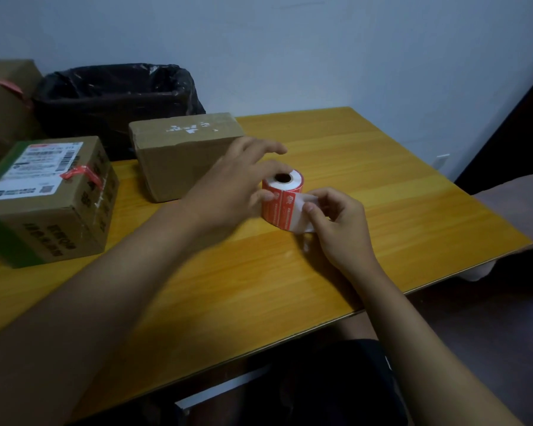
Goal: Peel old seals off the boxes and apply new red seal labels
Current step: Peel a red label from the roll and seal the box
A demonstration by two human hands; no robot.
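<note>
On wooden table (382,192), both hands grip label roll (282,199).

The wooden counter (366,179) is honey-yellow with a streaked darker grain, and on it the cylindrical roll of seal labels (282,199) is red with small pale print, white on its top face and loose backing strip, dark at its core hole. At the near left, the brown cardboard box with a white shipping label (48,198) carries black printing, green tape along its left edge and a crumpled red seal, while the plain brown cardboard box (182,152) farther right shows white scraps on top. Far left stand a bin lined with a glossy black bag (117,93) and another brown carton with a red strip (6,96), against a pale blue-grey wall (320,50).
</note>
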